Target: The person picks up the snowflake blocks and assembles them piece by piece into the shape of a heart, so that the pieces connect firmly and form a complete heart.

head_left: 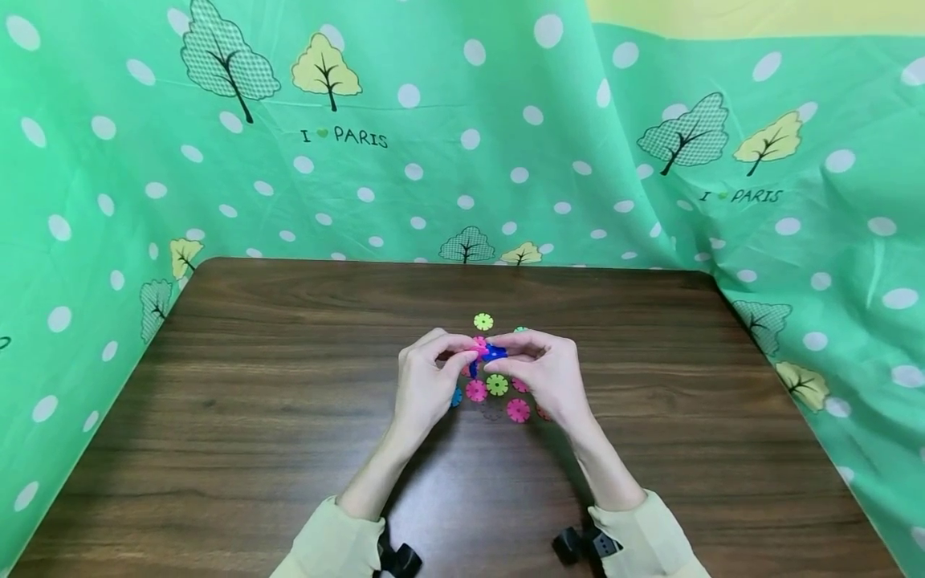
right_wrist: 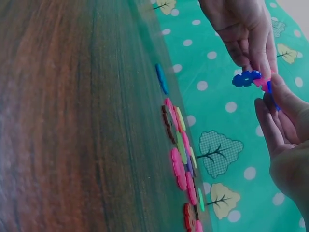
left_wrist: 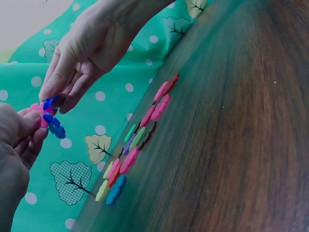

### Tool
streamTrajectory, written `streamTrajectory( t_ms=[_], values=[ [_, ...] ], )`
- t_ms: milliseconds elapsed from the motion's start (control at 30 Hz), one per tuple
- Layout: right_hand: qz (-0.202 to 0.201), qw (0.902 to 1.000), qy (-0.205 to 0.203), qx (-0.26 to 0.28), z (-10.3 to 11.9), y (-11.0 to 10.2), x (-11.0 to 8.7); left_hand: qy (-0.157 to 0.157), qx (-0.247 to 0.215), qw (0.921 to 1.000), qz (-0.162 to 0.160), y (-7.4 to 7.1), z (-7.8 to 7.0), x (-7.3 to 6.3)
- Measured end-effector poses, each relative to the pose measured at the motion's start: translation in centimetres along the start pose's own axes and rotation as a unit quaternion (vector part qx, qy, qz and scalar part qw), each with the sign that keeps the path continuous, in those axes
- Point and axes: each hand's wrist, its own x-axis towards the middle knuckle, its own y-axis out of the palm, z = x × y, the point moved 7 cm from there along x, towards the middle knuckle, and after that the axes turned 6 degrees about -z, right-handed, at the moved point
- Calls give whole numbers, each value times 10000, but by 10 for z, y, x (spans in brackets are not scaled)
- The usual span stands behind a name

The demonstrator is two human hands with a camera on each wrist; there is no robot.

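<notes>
Both hands meet above the middle of the table, over a group of flower-shaped plastic discs. My left hand (head_left: 426, 377) pinches a pink notched disc (left_wrist: 44, 116) between thumb and fingers. A blue disc (left_wrist: 56, 126) is joined to that pink one and sticks out below it. Between the thumb and fingers of my right hand (head_left: 552, 371) is another blue disc (head_left: 495, 352), which touches the pink disc's edge. How deep the slots sit in each other is hidden by the fingertips.
Loose discs lie flat below the hands, among them a yellow-green disc (head_left: 483, 321), a green disc (head_left: 496, 385), a pink disc (head_left: 518, 411) and a light blue disc (left_wrist: 116, 190). The dark wooden table (head_left: 289, 361) is backed by a green dotted cloth (head_left: 462, 160).
</notes>
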Motion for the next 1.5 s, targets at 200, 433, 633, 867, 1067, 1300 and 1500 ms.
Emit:
streamTrajectory(
  t_ms=[200,433,633,867,1067,1300,1500],
  values=[
    [223,9992,-137,301,6,5,1,430,-103,9989,-167,-4,-4,4],
    [280,9989,-357,69,4,-4,1,704,-360,9961,-381,-6,-8,3],
    [277,9985,-482,22,2,-5,2,582,-679,9955,-298,-3,-8,0],
    [140,9979,-624,100,7,-7,2,695,-398,9966,-217,-1,-9,1],
    [128,9940,-1079,-76,12,-10,5,-298,-669,9973,14,0,3,6],
    [212,9871,-1574,-205,23,-17,3,-1616,-877,9784,943,14,14,8],
    [553,9820,-1808,18,24,-11,-8,-2103,-1341,9545,1638,16,21,-6]
  ],
)
